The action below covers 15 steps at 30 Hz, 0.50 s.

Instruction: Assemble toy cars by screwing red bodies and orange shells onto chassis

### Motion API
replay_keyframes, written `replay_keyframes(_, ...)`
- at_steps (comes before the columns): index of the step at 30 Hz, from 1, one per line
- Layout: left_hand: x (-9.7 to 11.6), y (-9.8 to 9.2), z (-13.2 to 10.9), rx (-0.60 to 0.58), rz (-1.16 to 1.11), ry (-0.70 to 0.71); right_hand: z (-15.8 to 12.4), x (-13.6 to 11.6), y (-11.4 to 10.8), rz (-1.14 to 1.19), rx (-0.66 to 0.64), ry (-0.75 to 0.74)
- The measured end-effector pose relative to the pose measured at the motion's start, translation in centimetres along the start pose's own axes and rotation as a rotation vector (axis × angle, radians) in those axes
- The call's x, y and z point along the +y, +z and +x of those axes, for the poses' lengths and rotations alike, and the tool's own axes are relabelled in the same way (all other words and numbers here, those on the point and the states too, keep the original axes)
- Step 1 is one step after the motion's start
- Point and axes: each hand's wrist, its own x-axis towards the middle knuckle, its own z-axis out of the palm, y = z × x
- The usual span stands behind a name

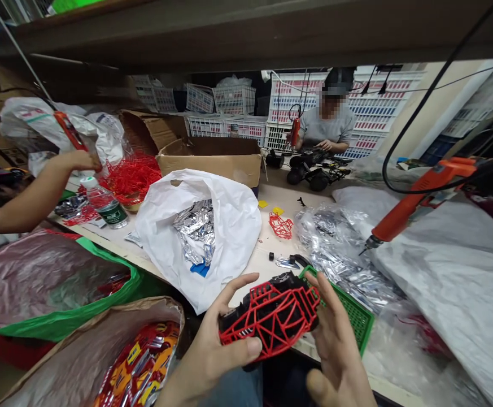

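Observation:
A black toy car body with a red lattice roll cage (286, 319) is held up in front of me, over the table's near edge. My left hand (218, 345) grips its left end, thumb on the red bars and index finger stretched along the far side. At the car's right end is my right hand (335, 345), fingers apart and thumb away from the car; its fingertips are close to the cage, and I cannot tell if they touch. Behind the car lies a green plastic basket (367, 325). A loose red cage (280, 225) rests further back on the table.
An orange electric screwdriver (419, 198) hangs at the right, above bagged silver parts (335, 265). A white sack (238, 226) of silver pieces stands left of centre, near a water bottle (106, 203). A co-worker's arm (38, 192) reaches in at left; another person (328, 121) sits opposite.

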Motion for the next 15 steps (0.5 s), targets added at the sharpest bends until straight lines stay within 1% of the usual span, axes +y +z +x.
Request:
replay_keyframes(2,-0.4,0.7,0.0,-0.026,-0.021,-0.004,-0.1,0.2,0.6,0.27,0.03,0.167)
replay_keyframes(3,-0.5,1.0,0.0,-0.037,-0.025,-0.016,-0.1,0.4,0.8,0.359,0.063,0.244)
replay_keyframes(4,-0.6,1.2,0.1,-0.047,-0.022,-0.03,-0.1,0.6,1.0,0.419,0.101,0.308)
replay_keyframes(6,-0.6,1.0,0.2,-0.073,0.007,-0.046,-0.2,0.8,1.0,0.482,0.154,0.387)
replay_keyframes(8,-0.4,0.3,0.4,-0.094,0.078,-0.037,-0.3,0.6,0.9,0.485,0.143,0.419)
replay_keyframes(10,0.0,-0.5,0.5,-0.086,0.204,-0.017,-0.3,0.2,0.7,0.466,0.093,0.427)
replay_keyframes(13,0.4,-1.3,0.4,-0.017,0.487,0.039,-0.1,-0.5,0.5,0.432,0.074,0.414)
replay_keyframes(14,0.4,-1.2,0.3,0.006,0.544,0.064,0.0,-0.7,0.4,0.426,0.084,0.405)
replay_keyframes(15,0.3,-1.0,0.2,0.021,0.543,0.08,0.1,-0.8,0.4,0.427,0.093,0.397)
